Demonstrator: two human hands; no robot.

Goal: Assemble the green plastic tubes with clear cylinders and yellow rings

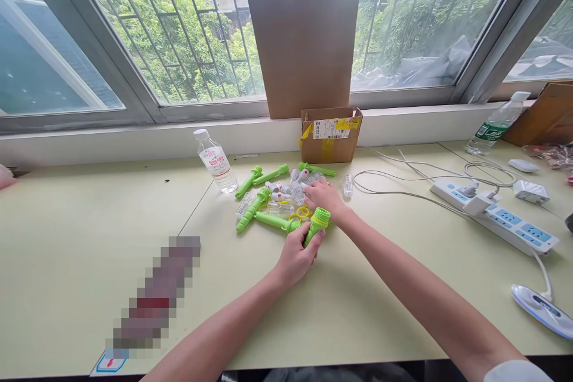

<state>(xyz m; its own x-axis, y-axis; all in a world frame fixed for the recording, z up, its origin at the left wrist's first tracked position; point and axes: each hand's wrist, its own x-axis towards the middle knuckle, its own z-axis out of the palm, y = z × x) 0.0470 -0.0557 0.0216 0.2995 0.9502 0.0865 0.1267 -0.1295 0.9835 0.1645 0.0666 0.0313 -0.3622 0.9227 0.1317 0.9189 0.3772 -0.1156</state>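
Note:
My left hand (298, 253) is wrapped round a green plastic tube (319, 224) with a threaded, wider top, held tilted above the table; a yellow ring sits below its thread. My right hand (326, 197) reaches into the pile just beyond, its fingers bent down among clear plastic cylinders (280, 208); what its fingertips pinch is hidden. Around them lie white-and-grey small parts (278, 196), yellow rings (302, 212) and several more green tubes (251, 212). One green tube (275, 222) lies right beside my left hand.
Behind the pile stand a water bottle (215, 161) and an open cardboard box (330, 137). A clear cylinder (348, 185) lies apart on the right. Farther right are a power strip (496, 215), cables, another bottle (496, 124) and a white oval device (542, 310). A blurred patch (154, 298) covers the left front.

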